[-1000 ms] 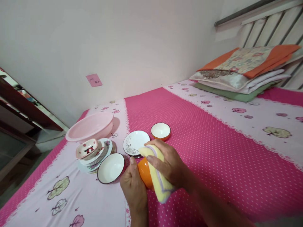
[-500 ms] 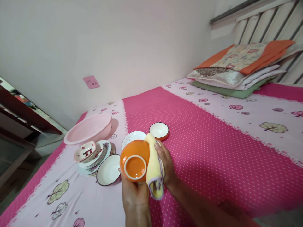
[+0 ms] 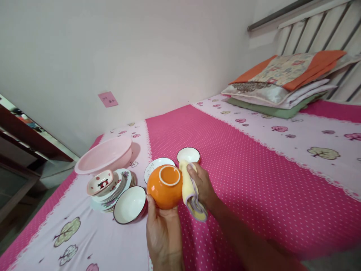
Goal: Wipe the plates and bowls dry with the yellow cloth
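An orange bowl is tilted with its round white-ringed foot facing up and toward me. My left hand grips it from below, thumb on its left side. My right hand is closed around a folded yellow cloth with a purple edge, which presses against the bowl's right side. Just behind the bowl lies a white plate, partly covered by it. A small white-lined bowl stands beyond the cloth. Left of my left hand sits a larger white-lined bowl with a dark rim.
A stack of plates carries a square patterned dish on top. Behind it rests a pink basin. Folded bedding and pillows are piled at the far right, by the slatted headboard. Everything stands on a pink bedsheet.
The orange bowl has turned, its foot moving from low at the front to the upper side. My right hand and the cloth have shifted slightly right along its side.
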The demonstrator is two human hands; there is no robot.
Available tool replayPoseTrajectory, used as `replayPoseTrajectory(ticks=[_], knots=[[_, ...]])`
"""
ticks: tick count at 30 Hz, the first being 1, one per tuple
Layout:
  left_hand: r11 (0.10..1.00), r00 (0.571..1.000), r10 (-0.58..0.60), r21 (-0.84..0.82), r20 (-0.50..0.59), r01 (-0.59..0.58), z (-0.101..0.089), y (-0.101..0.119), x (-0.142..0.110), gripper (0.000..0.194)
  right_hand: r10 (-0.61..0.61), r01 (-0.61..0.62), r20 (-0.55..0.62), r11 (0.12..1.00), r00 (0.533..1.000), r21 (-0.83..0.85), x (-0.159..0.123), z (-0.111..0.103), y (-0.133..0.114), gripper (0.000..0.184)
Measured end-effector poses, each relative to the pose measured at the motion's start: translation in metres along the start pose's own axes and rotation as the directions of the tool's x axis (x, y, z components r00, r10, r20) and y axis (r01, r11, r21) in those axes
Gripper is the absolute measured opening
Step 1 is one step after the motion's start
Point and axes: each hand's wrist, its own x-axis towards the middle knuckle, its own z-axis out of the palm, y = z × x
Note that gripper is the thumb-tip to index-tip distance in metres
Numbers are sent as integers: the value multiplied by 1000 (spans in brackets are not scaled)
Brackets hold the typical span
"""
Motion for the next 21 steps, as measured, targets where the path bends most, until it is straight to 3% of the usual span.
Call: replayPoseTrajectory(ticks=[3, 5, 8, 10, 12, 14, 18, 21], knots=[[997, 997, 51, 55, -66, -47, 8, -4, -6, 41, -80, 73, -148, 996, 986, -53, -2, -14, -26, 33], [994, 995, 58, 95, -86, -50, 8, -7, -8, 40, -222, 199, -138, 967, 965, -160, -3, -20, -43, 26], [985, 996, 76, 155, -37, -70, 0, -10, -7, 39, -380, 406, 142, 861, 914, -308, -5, -24, -60, 15], [974, 992, 125, 192, 1, -123, -7, -10, -3, 38, -352, 456, 323, 819, 879, -348, -7, -24, -66, 13], [963, 986, 165, 212, 22, -166, -11, -8, -1, 37, -309, 460, 410, 818, 858, -345, -10, -23, -70, 13], [961, 986, 160, 222, 49, -167, -13, -6, 0, 37, -340, 487, 421, 815, 841, -314, -12, -23, -74, 13], [957, 988, 105, 258, 115, -132, -12, -7, -2, 38, -468, 545, 283, 757, 837, -359, -11, -27, -79, 20], [949, 983, 159, 262, 91, -178, -13, -7, -1, 37, -382, 490, 308, 710, 871, -505, -10, -34, -83, 19]])
